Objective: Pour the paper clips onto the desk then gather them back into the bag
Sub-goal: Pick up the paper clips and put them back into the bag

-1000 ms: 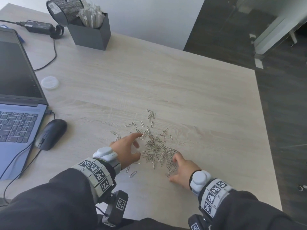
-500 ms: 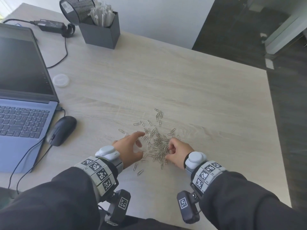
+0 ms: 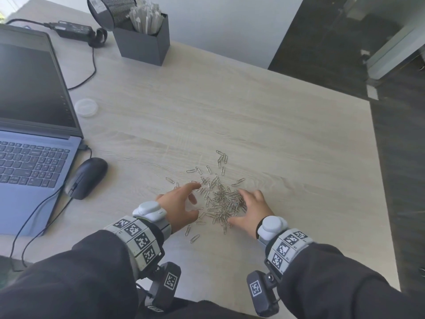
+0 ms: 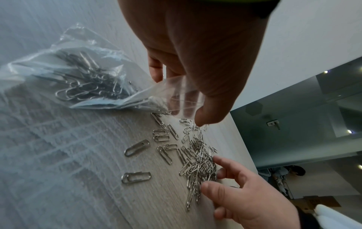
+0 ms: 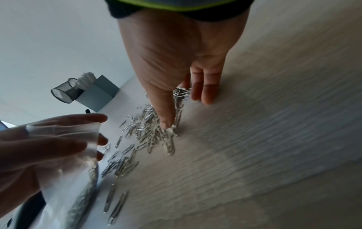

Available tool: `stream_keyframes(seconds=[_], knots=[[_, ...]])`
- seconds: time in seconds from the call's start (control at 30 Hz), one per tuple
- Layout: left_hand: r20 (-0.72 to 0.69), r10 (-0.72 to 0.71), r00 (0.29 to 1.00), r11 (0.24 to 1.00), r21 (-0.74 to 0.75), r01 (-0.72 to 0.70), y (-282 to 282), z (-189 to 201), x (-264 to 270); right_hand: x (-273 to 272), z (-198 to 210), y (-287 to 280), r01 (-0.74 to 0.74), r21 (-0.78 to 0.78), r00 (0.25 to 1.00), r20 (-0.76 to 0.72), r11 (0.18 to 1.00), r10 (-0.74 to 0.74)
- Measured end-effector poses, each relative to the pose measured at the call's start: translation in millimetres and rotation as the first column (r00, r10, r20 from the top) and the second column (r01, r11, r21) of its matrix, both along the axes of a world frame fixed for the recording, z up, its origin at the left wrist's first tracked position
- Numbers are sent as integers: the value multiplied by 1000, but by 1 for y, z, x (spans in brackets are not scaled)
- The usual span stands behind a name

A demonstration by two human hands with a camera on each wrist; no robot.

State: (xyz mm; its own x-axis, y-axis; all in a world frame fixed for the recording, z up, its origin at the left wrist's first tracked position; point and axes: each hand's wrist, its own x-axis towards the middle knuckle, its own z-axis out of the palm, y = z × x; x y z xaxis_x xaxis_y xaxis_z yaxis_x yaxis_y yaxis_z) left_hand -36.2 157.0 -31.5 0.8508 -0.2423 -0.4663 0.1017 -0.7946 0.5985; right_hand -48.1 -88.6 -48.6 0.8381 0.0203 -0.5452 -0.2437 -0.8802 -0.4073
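Observation:
Silver paper clips (image 3: 224,203) lie heaped on the wooden desk (image 3: 287,157), with loose ones scattered beyond and in front of the heap. My left hand (image 3: 192,200) pinches the mouth of a clear plastic bag (image 4: 78,80) between thumb and fingers, just left of the heap. The bag lies on the desk and holds several clips (image 4: 88,86). My right hand (image 3: 248,206) cups the heap's right side, fingers extended and thumb tip touching the clips (image 5: 149,127). In the right wrist view the bag (image 5: 64,170) hangs from my left hand (image 5: 29,147).
An open laptop (image 3: 34,111) and a black mouse (image 3: 87,177) with its cable sit at the left. A dark box of white sticks (image 3: 142,40), a mesh cup (image 3: 112,10), a charger (image 3: 73,31) and a white lid (image 3: 86,107) lie farther back. The desk's right edge (image 3: 377,180) borders dark floor.
My right hand swept in from the heap's near right, curled into the clips, then spread its fingers against the heap, packing it tighter. My left hand stayed beside the heap.

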Motion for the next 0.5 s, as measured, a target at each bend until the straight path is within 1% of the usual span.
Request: stream_keyframes(seconds=[0.13,0.33,0.5], knots=[[-1,-1,1000,1000,-3,1,0,0,1,2,0,12,-6,0,1000,18,1000,6],[-8,-22,1000,1000,2,22,-1,-2,1,2,1,18,-126,-79,991,34,989,129],[-8,-47,999,999,10,47,-1,-7,-3,5,0,16,-136,-79,988,57,988,141]])
